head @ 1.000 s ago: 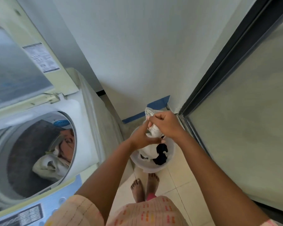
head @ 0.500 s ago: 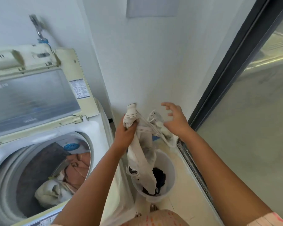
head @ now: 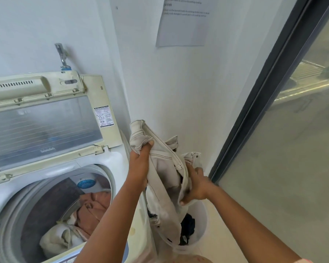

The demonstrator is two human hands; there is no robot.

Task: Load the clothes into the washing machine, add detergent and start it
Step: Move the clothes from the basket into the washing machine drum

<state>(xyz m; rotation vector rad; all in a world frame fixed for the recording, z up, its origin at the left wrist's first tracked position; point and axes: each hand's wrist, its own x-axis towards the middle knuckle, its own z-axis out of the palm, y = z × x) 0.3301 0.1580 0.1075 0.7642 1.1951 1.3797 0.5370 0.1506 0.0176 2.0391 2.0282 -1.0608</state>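
You have the cream trousers (head: 165, 188) lifted out of the white laundry bucket (head: 199, 224), with their lower end hanging down into its mouth, just to the right of the washing machine (head: 106, 162). Your left hand (head: 141, 160) is fisted tight around the bunched top of the fabric, held high, and your right hand (head: 195, 185) is closed on a fold lower down, near the waistband. The risk from here is the trailing length: if you swing the trousers left toward the drum (head: 51, 209) without raising them further, the dangling end can, in my judgement, drag on the bucket rim and tip it, or pull out the dark garment (head: 187, 224) lying at the bottom. The machine's raised edge stands between you and the drum opening, so a low carry may snag the cloth there or leave a leg draped outside the tub. The open lid (head: 46, 122) leans upright behind the drum; a high, wide swing could knock it. Inside, peach and cream clothes (head: 87, 211) already sit to the right side, so dropping heavy trousers on the same side could leave the load lopsided.
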